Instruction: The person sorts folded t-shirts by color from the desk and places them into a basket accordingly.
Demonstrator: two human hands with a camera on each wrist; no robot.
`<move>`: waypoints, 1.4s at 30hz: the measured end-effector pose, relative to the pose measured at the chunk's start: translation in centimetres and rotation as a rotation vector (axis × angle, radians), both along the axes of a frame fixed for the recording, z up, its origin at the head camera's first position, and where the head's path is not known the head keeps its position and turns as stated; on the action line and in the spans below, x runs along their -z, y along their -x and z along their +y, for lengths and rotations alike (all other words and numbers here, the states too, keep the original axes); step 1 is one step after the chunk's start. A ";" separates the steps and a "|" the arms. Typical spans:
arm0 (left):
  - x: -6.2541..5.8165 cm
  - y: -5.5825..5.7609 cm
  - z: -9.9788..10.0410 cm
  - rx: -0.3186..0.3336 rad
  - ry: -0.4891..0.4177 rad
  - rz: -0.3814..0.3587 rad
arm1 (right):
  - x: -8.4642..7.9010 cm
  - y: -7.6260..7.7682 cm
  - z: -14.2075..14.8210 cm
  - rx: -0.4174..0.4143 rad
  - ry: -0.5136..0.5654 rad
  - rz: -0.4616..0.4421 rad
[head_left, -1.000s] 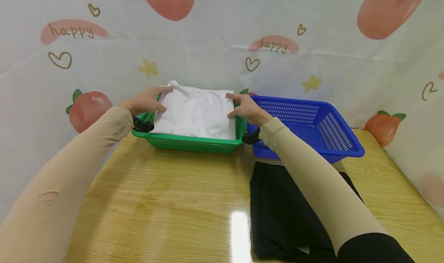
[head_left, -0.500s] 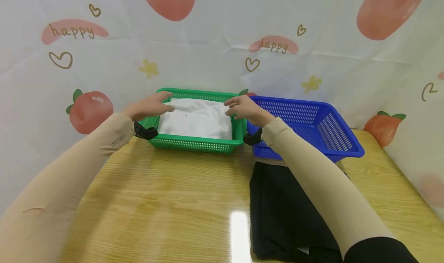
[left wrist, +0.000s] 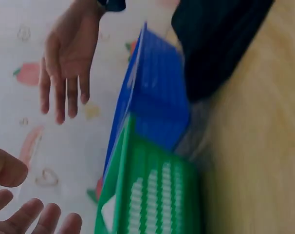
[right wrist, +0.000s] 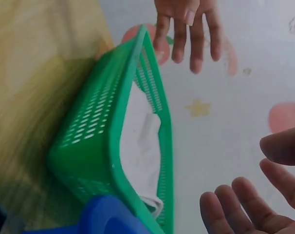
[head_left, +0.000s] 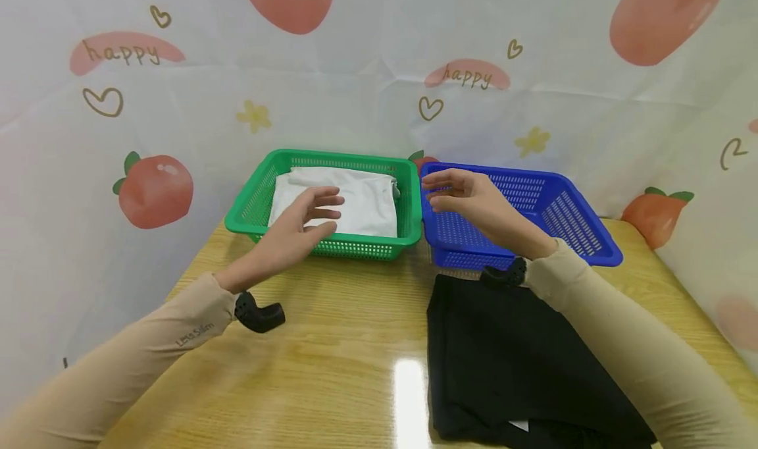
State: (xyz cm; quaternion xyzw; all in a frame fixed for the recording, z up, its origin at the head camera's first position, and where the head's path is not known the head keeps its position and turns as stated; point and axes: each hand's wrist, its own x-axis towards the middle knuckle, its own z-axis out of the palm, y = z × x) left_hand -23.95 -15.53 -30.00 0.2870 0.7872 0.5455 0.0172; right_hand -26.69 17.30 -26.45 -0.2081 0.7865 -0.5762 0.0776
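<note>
A folded white cloth (head_left: 355, 202) lies flat inside the green basket (head_left: 322, 237); its kind of garment cannot be made out. The left hand (head_left: 290, 235) hovers over the basket's front left, fingers loosely spread and holding nothing. Above the left part of the blue basket (head_left: 568, 179) is the right hand (head_left: 474, 202), also holding nothing, its fingers relaxed. In the right wrist view the white cloth (right wrist: 138, 141) shows within the green basket, apart from both hands. A folded black cloth (head_left: 503, 363) lies on the table in front of the blue basket, partly hidden by the right forearm.
The two baskets stand side by side at the back of the wooden table (head_left: 331, 343), their rims close together. Behind them hangs a white printed backdrop (head_left: 355, 74). A small white tag (head_left: 520, 425) shows at the black cloth's front edge.
Both hands have let go of the white cloth, which has dropped lower into the green basket. The left hand has moved right and nearer; the right hand has moved right, over the blue basket.
</note>
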 end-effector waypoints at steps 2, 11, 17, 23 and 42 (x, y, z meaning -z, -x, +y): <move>0.8 -1.2 1.2 0.046 -0.063 -0.022 | 0.0 -1.4 1.3 0.003 0.001 0.010; 4.6 -5.3 6.0 0.200 -0.076 -0.234 | 2.1 -5.7 8.3 -0.052 0.018 -0.012; 6.2 -6.6 9.2 0.262 -0.034 -0.389 | 3.8 -8.1 13.0 -0.012 -0.098 -0.010; 6.7 -7.8 12.0 0.300 -0.020 -0.474 | 5.6 -9.6 16.5 0.031 -0.257 0.000; 8.0 -8.5 15.8 0.216 -0.035 -0.556 | 9.3 -13.8 23.9 0.199 -0.484 -0.049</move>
